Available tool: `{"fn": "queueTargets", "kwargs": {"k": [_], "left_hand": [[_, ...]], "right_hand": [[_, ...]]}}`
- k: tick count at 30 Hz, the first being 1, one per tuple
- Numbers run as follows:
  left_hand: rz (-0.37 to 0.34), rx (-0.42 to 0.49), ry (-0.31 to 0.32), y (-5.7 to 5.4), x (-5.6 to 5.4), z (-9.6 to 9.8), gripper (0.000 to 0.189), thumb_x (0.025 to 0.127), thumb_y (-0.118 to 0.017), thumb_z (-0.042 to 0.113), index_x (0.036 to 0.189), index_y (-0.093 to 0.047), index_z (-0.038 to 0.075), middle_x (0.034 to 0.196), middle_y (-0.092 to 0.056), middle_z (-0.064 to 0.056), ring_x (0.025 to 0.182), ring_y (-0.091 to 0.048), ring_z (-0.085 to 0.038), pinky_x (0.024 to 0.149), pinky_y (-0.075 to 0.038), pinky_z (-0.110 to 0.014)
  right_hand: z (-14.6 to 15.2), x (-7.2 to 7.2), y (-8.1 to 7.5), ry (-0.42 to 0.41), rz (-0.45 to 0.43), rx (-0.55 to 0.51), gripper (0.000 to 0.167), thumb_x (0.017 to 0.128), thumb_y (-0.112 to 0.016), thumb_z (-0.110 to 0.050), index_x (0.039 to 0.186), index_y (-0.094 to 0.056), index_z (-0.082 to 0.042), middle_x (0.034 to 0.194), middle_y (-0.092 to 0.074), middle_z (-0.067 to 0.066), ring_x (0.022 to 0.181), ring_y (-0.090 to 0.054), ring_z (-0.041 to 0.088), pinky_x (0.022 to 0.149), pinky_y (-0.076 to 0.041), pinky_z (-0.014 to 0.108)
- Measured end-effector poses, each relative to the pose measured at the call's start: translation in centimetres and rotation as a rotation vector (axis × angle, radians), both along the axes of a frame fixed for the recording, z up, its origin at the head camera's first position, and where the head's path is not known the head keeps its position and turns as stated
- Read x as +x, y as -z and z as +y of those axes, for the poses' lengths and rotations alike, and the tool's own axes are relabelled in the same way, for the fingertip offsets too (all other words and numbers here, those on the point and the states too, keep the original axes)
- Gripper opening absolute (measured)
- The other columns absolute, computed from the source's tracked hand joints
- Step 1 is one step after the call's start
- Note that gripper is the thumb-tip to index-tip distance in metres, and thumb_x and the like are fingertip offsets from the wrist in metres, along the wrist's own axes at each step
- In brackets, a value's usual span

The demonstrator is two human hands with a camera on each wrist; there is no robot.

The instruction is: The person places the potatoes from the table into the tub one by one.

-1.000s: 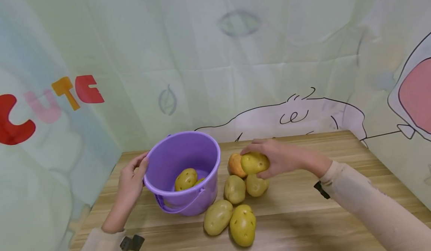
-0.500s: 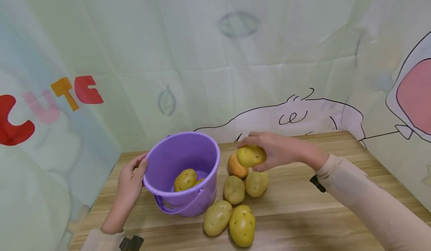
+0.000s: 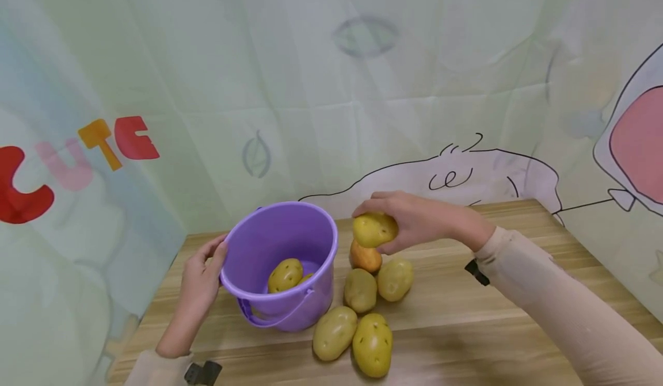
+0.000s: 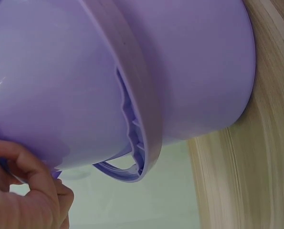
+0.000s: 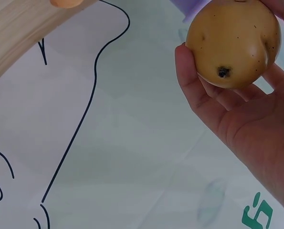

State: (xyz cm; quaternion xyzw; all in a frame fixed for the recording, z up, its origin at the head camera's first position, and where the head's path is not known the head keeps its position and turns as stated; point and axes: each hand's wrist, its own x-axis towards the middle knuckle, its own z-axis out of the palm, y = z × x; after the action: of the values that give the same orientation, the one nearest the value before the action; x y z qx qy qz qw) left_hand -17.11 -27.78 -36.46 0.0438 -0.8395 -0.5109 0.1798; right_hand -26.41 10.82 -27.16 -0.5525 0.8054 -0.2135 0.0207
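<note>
A purple bucket (image 3: 279, 225) stands on the table, tipped slightly toward me, with a yellow potato (image 3: 286, 275) and part of another inside. My left hand (image 3: 201, 279) grips the bucket's rim on its left side, fingers curled over the edge in the left wrist view. In my right hand (image 3: 414, 222) is a yellow potato (image 3: 374, 229), held above the table to the right of the bucket. The right wrist view shows the fingers curled round this potato (image 5: 232, 43). Beneath it sits an orange-toned round item (image 3: 365, 258), partly hidden.
Right of the bucket lie a brownish potato (image 3: 360, 290), a pale potato (image 3: 396, 280), another pale potato (image 3: 335, 333) and a yellow potato (image 3: 373, 346). The wooden table (image 3: 481, 299) meets a printed cloth backdrop (image 3: 290, 87) at its far edge. The bucket's handle (image 3: 282, 317) hangs in front.
My right hand has lifted the potato and carried it left toward the bucket, showing more of the pale potato below. The left hand and the bucket have stayed put.
</note>
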Motion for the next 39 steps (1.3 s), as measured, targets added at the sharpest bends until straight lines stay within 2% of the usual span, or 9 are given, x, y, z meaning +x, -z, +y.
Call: {"fn": "queueTargets", "kwargs": {"k": [11, 18, 27, 39], "left_hand": [[-0.002, -0.007, -0.005, -0.1, 0.0, 0.1, 0.046, 0.108, -0.046, 0.028, 0.139, -0.052, -0.006, 0.111, -0.054, -0.022, 0.068, -0.059, -0.006, 0.058, -0.055, -0.017], [0.003, -0.003, 0.0, -0.1, 0.0, 0.0, 0.046, 0.108, -0.046, 0.027, 0.139, -0.052, -0.007, 0.112, -0.054, -0.023, 0.071, -0.06, -0.005, 0.061, -0.058, -0.019], [0.01, -0.005, -0.001, -0.1, 0.0, 0.1, 0.046, 0.108, -0.046, 0.026, 0.138, -0.053, -0.007, 0.111, -0.055, -0.023, 0.07, -0.06, -0.005, 0.06, -0.057, -0.019], [0.009, 0.012, 0.009, -0.1, 0.1, 0.0, 0.047, 0.108, -0.046, 0.026, 0.139, -0.051, -0.008, 0.114, -0.054, -0.024, 0.07, -0.061, -0.005, 0.06, -0.057, -0.019]], "right_hand": [[-1.5, -0.3, -0.8, -0.006, 0.016, 0.004, 0.06, 0.078, -0.082, -0.021, 0.132, -0.059, -0.008, 0.107, -0.058, 0.0, 0.09, -0.055, 0.013, 0.076, -0.054, 0.027], [-3.0, -0.4, -1.3, -0.03, 0.034, -0.008, 0.061, 0.078, -0.082, -0.024, 0.133, -0.058, -0.009, 0.111, -0.059, 0.002, 0.092, -0.055, 0.013, 0.077, -0.052, 0.027], [-5.0, -0.3, -1.8, -0.051, 0.032, -0.013, 0.06, 0.079, -0.08, -0.022, 0.134, -0.058, -0.013, 0.103, -0.055, -0.001, 0.084, -0.053, 0.012, 0.072, -0.052, 0.026], [-7.6, -0.2, -1.7, -0.097, 0.048, -0.017, 0.062, 0.082, -0.079, -0.023, 0.138, -0.056, -0.011, 0.111, -0.056, 0.001, 0.095, -0.052, 0.012, 0.078, -0.05, 0.023]]}}
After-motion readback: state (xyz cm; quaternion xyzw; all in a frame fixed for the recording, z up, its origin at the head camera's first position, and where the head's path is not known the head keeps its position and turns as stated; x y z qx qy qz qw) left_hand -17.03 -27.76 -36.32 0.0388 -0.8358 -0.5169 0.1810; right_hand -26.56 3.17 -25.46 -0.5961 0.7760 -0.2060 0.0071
